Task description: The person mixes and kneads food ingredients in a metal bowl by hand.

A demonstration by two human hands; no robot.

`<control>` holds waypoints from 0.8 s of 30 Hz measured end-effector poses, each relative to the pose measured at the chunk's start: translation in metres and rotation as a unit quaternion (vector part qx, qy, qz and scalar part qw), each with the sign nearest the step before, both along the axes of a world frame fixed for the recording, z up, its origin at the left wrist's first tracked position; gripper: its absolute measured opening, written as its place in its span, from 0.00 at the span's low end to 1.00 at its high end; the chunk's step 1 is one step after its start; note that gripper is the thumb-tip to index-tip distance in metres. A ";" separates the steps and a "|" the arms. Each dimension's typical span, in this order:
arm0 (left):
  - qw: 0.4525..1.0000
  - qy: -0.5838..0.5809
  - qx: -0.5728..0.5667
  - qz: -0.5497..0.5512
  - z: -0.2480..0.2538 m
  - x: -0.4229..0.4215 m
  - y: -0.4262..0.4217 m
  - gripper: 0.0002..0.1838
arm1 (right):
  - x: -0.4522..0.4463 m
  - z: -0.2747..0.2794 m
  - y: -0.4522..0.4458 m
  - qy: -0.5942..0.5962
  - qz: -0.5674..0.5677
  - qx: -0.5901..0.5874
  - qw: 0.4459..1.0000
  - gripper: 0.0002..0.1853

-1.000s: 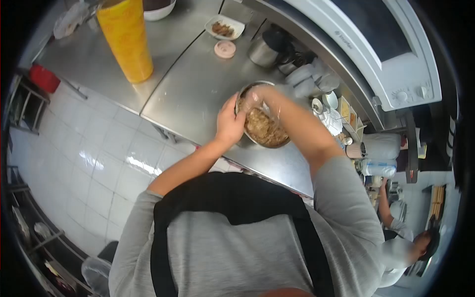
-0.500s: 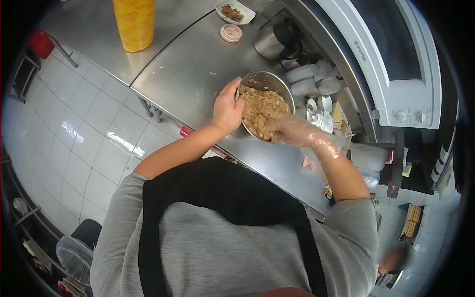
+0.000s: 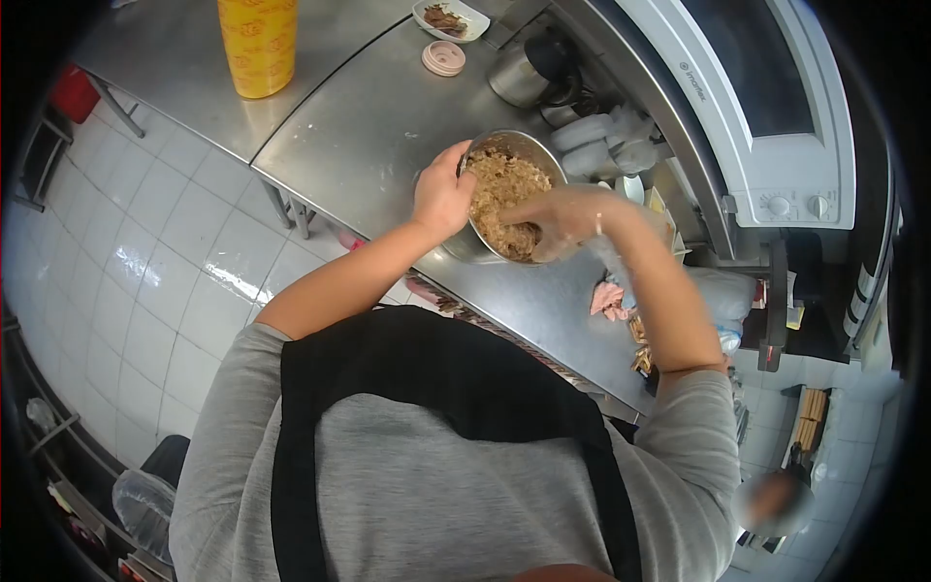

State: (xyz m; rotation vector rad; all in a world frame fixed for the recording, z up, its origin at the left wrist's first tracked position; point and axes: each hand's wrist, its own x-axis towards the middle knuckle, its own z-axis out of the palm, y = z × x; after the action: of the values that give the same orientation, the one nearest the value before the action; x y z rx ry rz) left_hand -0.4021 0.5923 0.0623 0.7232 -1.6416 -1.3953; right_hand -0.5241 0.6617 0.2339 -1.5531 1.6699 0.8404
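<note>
A round metal bowl [image 3: 518,143] stands on the steel counter, partly filled with a lumpy brown mixture [image 3: 506,186] that looks like minced or shredded meat. My left hand [image 3: 444,194] grips the bowl's left side, thumb at the rim and fingers around the outer wall. My right hand [image 3: 567,218], in a clear plastic glove, reaches over the right rim with its fingers down in the mixture. Motion blurs that hand, and its fingertips are hidden in the food.
Right of the bowl are plastic bags [image 3: 621,145] and a metal jug [image 3: 529,73]. A white microwave oven [image 3: 776,184] stands above the counter. Farther back are a pink lid [image 3: 443,58], a white dish [image 3: 470,21] and a yellow container [image 3: 258,48]. A pink cloth [image 3: 609,299] lies near my right forearm.
My right hand has lifted slightly and turned, its back now showing more above the rim. The bowl has tilted or shifted a little; my left hand keeps its grip.
</note>
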 end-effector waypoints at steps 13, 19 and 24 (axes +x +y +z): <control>0.999 0.035 0.018 -0.009 -0.005 -0.002 -0.005 0.16 | -0.012 -0.113 -0.089 0.014 0.085 -0.052 0.995 0.21; 0.996 -0.045 -0.070 0.006 -0.003 0.002 -0.011 0.15 | 0.029 -0.068 -0.084 0.130 0.147 0.027 0.980 0.21; 0.993 -0.095 -0.051 -0.041 0.004 0.001 -0.014 0.16 | -0.024 -0.030 -0.028 -0.008 0.131 -0.103 0.986 0.24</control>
State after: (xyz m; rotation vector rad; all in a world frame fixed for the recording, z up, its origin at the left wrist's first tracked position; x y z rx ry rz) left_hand -0.4015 0.5785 0.0662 0.7553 -1.8960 -1.3222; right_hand -0.5481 0.6340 0.2040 -1.9481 1.6037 0.8027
